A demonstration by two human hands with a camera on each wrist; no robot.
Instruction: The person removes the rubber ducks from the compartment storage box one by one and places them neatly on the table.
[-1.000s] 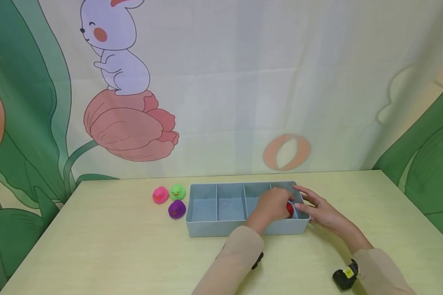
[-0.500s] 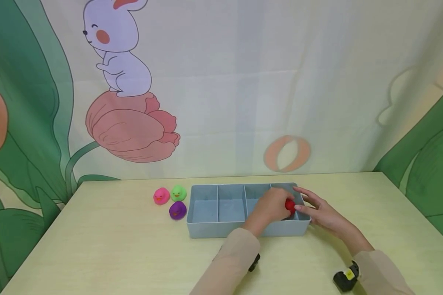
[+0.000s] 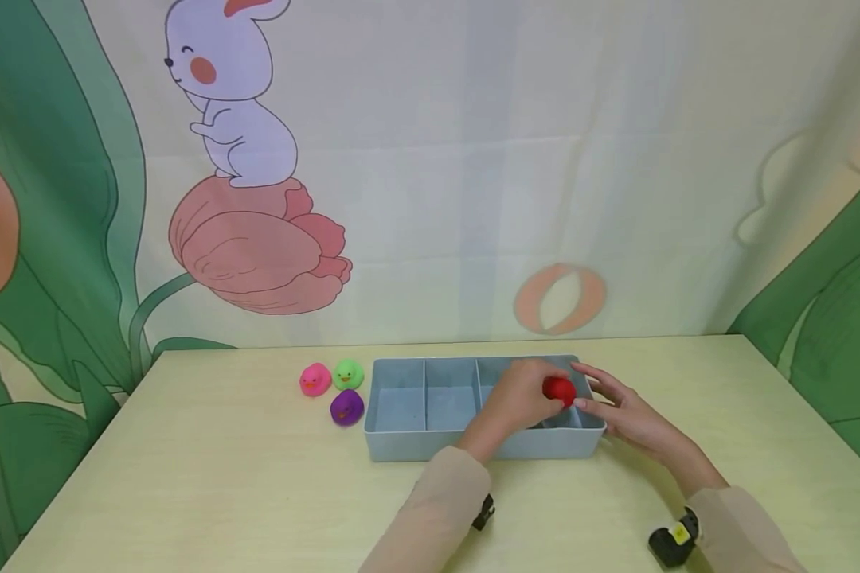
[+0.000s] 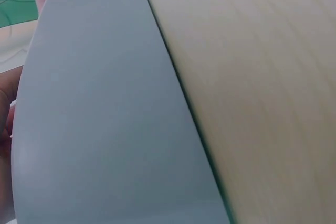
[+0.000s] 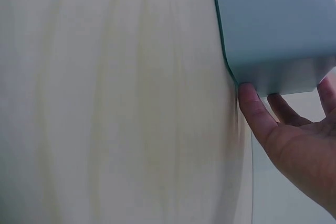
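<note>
My left hand (image 3: 523, 395) reaches over the front wall of a grey-blue divided box (image 3: 447, 446) and pinches a small round red toy (image 3: 562, 391), partly hidden by the fingers, above the rightmost part. My right hand (image 3: 634, 414) holds the box's right end, with the thumb and a finger over the rim. Fingertips (image 5: 249, 92) of that hand touch the outside of the end wall in the right wrist view. In the left wrist view, the box's long front wall (image 4: 105, 103) covers most of the left hand.
Left of the box stand a pink rubber duck (image 3: 315, 380), a green one (image 3: 347, 374) and a purple one (image 3: 347, 407). A printed curtain (image 3: 430, 199) hangs behind the pale wooden table (image 3: 208, 477).
The left hand has drawn slightly left and up with the red toy, so more of the toy shows. The right hand stays at the box's end. The ducks have not moved.
</note>
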